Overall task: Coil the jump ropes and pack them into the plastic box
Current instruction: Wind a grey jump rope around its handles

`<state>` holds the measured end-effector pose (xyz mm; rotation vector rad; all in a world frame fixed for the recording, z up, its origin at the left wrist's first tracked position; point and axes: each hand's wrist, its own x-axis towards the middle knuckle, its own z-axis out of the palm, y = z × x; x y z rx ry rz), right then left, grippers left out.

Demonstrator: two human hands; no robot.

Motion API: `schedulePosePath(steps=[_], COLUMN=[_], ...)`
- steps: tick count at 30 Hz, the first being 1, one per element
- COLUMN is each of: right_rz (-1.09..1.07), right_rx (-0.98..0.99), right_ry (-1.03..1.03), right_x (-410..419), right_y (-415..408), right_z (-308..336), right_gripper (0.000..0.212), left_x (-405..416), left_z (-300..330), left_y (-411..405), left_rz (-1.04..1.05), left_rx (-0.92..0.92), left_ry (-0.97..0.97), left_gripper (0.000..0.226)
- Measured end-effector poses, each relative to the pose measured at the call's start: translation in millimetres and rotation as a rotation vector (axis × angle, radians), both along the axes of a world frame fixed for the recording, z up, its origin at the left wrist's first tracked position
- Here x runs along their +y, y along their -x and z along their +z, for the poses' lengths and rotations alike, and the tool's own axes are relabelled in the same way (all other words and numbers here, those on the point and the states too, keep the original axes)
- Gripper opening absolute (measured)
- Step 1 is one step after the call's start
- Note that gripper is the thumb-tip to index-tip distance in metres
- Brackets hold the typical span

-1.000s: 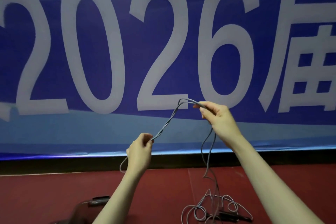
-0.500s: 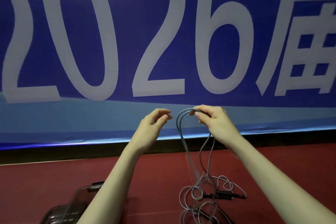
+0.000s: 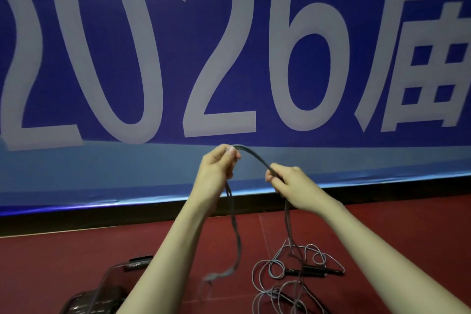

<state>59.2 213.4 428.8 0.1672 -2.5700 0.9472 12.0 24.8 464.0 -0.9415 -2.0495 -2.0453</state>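
Arching between both hands, thin grey jump rope (image 3: 254, 158) hangs doubled.

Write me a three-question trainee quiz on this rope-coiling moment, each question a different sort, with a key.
1. True or false: both the left hand and the right hand grip the grey jump rope.
2. Multiple choice: where is the rope's loose tangle? A) inside the plastic box B) on the red floor C) draped over the banner
3. Fill in: the clear plastic box sits at the lower ____ of the view.

Key: 1 true; 2 B; 3 left
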Motion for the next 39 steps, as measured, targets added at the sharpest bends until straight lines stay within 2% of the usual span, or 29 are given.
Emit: schedulePosePath(steps=[4, 6, 9, 14, 16, 19, 20, 22, 24, 27, 30, 32, 35, 39], right_rz=[-0.01, -0.002, -0.06, -0.194, -0.256, -0.24, -0.217, -0.165, -0.106, -0.046, -0.027, -0.02, -0.005, 0.01], right_rx=[-0.178, -0.239, -0.231, -0.05, 0.032, 0.098, 0.106, 0.112, 0.089, 0.055, 0.078, 0.095, 0.088, 0.035], right_ry=[0.12, 0.193, 0.301, 0.433, 0.417, 0.324, 0.275, 0.195, 0.143, 0.097, 0.086, 0.095, 0.106, 0.111], right_x=[32, 45, 55, 46, 39, 27, 22, 15, 6, -6, -11, -9, -5, 3], right_y=[8, 6, 8, 20, 19, 11, 7, 0, -6, -9, -12, -14, -15, -11], right_z=[-49, -72, -87, -70, -55, -29, -21, -6, 4, 11, 14, 16, 15, 6], right_gripper=[0.024, 0.025, 0.028, 0.034, 0.034, 0.034, 0.034, 0.033, 0.033, 0.034, 0.035, 0.036, 0.035, 0.033], left_x=[-23, -41, -53, -53, -53, -54, -53, -49, -41, -25, -7, 2, 9, 8], left_z=[19, 23, 10, -28, -41, -53, -55, -54, -48, -36, -25, -26, -31, -25], left_y=[9, 18, 26, 41, 46, 48, 47, 43, 35, 19, 3, -2, -4, -5], left_rz=[0.088, 0.142, 0.206, 0.217, 0.234, 0.172, 0.189, 0.263, 0.259, 0.021, -0.194, -0.177, -0.067, -0.112], left_rx=[-0.036, -0.025, -0.028, -0.161, -0.213, -0.376, -0.402, -0.347, -0.215, -0.084, -0.118, -0.108, 0.0, -0.045], left_ry=[-0.28, -0.315, -0.159, -0.024, 0.073, 0.217, 0.301, 0.497, 0.54, 0.468, 0.438, 0.441, 0.427, 0.243], left_gripper=[0.031, 0.031, 0.03, 0.02, 0.013, 0.003, 0.011, 0.031, 0.041, 0.033, 0.029, 0.028, 0.015, 0.025])
